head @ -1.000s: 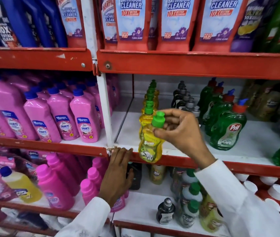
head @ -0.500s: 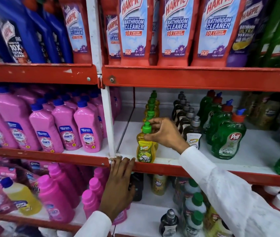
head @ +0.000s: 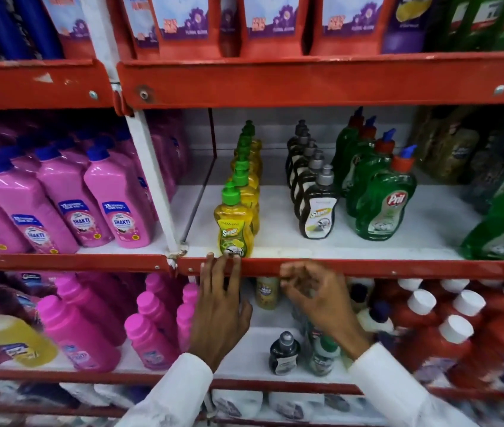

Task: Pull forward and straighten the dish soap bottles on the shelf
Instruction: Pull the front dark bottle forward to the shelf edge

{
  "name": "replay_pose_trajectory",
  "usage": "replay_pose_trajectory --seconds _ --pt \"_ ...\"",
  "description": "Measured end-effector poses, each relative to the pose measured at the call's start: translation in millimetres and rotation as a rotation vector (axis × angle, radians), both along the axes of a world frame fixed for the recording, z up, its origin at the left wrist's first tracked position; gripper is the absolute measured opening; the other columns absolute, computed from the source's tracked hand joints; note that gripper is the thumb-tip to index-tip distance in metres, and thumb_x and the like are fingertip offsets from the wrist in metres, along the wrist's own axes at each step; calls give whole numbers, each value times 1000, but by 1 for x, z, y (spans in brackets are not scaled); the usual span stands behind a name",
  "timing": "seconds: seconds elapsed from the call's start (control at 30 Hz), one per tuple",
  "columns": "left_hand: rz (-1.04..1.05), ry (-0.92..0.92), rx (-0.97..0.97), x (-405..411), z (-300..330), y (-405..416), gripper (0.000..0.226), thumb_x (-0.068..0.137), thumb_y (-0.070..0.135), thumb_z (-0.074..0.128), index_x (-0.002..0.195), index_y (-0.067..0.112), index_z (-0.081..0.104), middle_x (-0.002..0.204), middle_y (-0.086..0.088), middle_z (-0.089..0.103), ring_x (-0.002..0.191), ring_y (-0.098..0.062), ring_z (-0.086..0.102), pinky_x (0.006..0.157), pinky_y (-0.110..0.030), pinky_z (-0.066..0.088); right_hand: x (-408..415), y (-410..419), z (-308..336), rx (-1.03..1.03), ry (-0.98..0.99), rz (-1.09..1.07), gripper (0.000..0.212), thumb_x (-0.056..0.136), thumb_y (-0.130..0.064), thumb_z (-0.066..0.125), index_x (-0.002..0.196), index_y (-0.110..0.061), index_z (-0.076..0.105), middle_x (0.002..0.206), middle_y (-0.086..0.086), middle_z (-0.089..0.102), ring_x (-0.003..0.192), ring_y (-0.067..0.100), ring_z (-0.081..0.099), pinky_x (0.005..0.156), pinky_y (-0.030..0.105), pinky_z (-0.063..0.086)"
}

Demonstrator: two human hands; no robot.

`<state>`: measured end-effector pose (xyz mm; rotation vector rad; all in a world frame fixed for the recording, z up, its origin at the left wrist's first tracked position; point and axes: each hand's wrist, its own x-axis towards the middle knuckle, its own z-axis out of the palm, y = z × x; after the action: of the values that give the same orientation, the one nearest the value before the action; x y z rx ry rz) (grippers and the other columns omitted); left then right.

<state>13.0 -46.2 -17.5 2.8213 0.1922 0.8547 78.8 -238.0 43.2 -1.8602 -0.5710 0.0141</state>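
A yellow dish soap bottle (head: 234, 224) with a green cap stands upright at the front lip of the white shelf (head: 290, 241), heading a row of like bottles (head: 249, 167) that runs to the back. Beside it run a row of dark bottles with grey caps (head: 318, 208) and a row of green Pril bottles (head: 384, 204), both set back from the edge. My left hand (head: 219, 306) rests flat with fingertips on the red shelf edge just below the yellow bottle. My right hand (head: 315, 294) hangs below the edge, fingers loosely curled, holding nothing.
Pink Shakti bottles (head: 115, 214) fill the bay to the left, behind a white upright post (head: 155, 186). Red bathroom cleaner packs (head: 182, 23) hang over the shelf above. Below are pink bottles (head: 84, 331), small dark bottles (head: 284, 352) and red bottles with white caps (head: 454, 334).
My right hand set the yellow bottle at the shelf's front edge, let go and dropped below the edge. My left hand stayed on the red edge. The view has tilted down.
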Motion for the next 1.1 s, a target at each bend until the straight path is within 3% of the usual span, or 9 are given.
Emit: replay_pose_trajectory --seconds 0.1,0.17,0.23,0.43,0.53,0.67,0.9,1.03,1.1 --pt "7 10 29 3 -1 -6 78 82 25 66 149 2 33 150 -24 38 146 -44 25 118 -59 29 -7 -10 -60 -257 107 9 30 80 -14 75 103 -32 69 92 -9 75 81 7 70 74 24 56" --pt "4 14 22 5 0 -11 75 84 28 61 148 2 33 151 -24 38 146 -43 24 118 -58 30 -8 -9 -86 -474 102 4 33 83 -27 70 115 -19 66 100 3 74 91 18 70 76 25 51" --pt "8 8 2 6 1 -13 73 84 29 59 147 1 35 149 -25 39 144 -44 25 117 -59 32 -8 -3 -103 -545 117 4 40 82 -26 64 118 -10 65 107 10 74 98 24 70 78 24 49" --pt "12 24 42 6 8 -20 73 83 26 66 145 -1 38 146 -26 43 141 -42 31 117 -56 33 1 11 -125 -727 75 14 35 64 -27 61 95 -16 73 91 7 78 85 28 73 76 34 59" --pt "-4 40 43 9 14 -24 71 83 27 65 144 1 39 145 -21 46 139 -39 36 118 -52 33 4 10 -122 -695 88 -11 34 60 -29 72 91 -16 76 89 5 79 81 24 73 76 28 58" --pt "-42 47 38 13 21 -27 67 83 29 65 142 6 43 141 -15 50 135 -35 42 117 -47 36 -4 -3 -82 -511 60 -68 26 57 -28 70 78 -14 74 77 3 77 71 19 71 62 26 52" --pt "-67 2 34 22 23 -18 52 83 24 66 134 14 56 128 -7 59 118 -31 50 96 -49 47 -17 -43 53 -187 -71 -161 37 60 -23 83 96 -28 74 76 -14 78 64 -4 71 66 23 62" --pt "-94 2 87 29 28 -32 50 81 30 65 129 18 59 121 -5 62 111 -30 54 92 -47 47 -13 -59 120 -32 -230 -194 41 63 -15 85 101 -28 73 80 -17 75 62 -8 68 61 6 53" --pt "-118 0 84 32 32 -37 50 80 32 63 128 19 59 118 -5 62 108 -29 54 93 -46 46 -2 -60 139 2 -286 -203 39 64 -14 84 100 -24 74 77 -14 75 57 -6 63 58 6 49"
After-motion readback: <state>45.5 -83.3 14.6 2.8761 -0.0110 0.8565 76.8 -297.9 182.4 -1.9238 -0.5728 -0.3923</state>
